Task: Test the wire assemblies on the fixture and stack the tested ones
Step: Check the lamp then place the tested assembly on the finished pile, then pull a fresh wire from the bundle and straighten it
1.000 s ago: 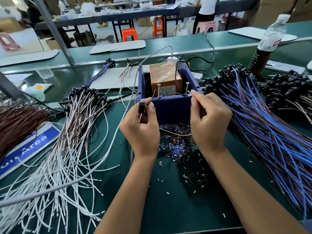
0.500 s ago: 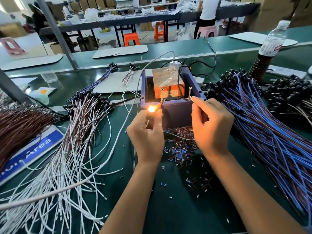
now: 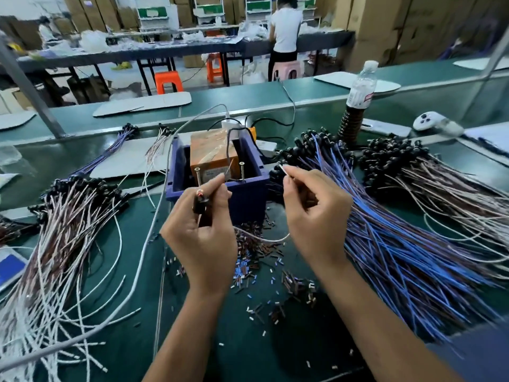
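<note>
a: where is the wire under test held?

b: its black lamp end is gripped in the left hand, fingers curled round it, just in front of the blue box. the white lead is seen slack between both hands. its free tip is pinched between thumb and forefinger of the right hand, raised near the box's right corner.

a: is contact made with the fixture?

b: the tip is held apart from the right screw. the left screw is found just above the left hand; contact there cannot be told.

a: and the stock?

b: white wires are laid at left, blue wires at right, clippings scattered on the mat.
</note>
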Demonstrator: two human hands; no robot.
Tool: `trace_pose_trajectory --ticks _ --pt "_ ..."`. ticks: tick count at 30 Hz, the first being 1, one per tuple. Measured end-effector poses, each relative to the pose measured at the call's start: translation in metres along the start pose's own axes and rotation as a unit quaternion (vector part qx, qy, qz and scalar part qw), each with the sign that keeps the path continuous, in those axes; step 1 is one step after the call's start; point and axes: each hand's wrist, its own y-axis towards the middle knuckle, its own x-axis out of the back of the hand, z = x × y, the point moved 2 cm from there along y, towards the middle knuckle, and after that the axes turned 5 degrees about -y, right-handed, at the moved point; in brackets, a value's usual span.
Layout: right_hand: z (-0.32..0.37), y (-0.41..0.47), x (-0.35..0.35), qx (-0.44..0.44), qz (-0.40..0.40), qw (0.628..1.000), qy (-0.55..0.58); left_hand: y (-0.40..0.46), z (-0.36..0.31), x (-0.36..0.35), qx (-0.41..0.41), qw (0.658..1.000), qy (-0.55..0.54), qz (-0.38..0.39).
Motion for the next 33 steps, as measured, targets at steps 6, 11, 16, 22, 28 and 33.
trace_pose_trajectory --ticks 6,11,16,22,28,33 --pt "-0.043 0.061 0.114 -0.136 -0.009 0.988 -0.072 -0.011 -0.051 -0.142 0.178 0.964 -0.148 0.133" --pt "-0.078 0.106 0.248 -0.238 0.001 0.894 -0.379 -0.054 -0.078 -0.263 0.430 0.835 -0.206 0.275" --pt "-0.079 0.113 0.283 -0.099 0.069 0.839 -0.530 -0.103 -0.105 -0.345 0.544 0.705 -0.268 0.368" --pt "-0.105 0.100 0.288 -0.220 0.159 0.915 -0.299 -0.105 -0.125 -0.379 0.570 0.675 -0.310 0.352" --pt "-0.108 0.111 0.308 -0.138 0.143 0.889 -0.412 -0.087 -0.115 -0.391 0.632 0.555 -0.460 0.286" --pt "-0.102 0.129 0.324 -0.120 0.121 0.905 -0.391 -0.083 -0.103 -0.397 0.611 0.603 -0.431 0.278"
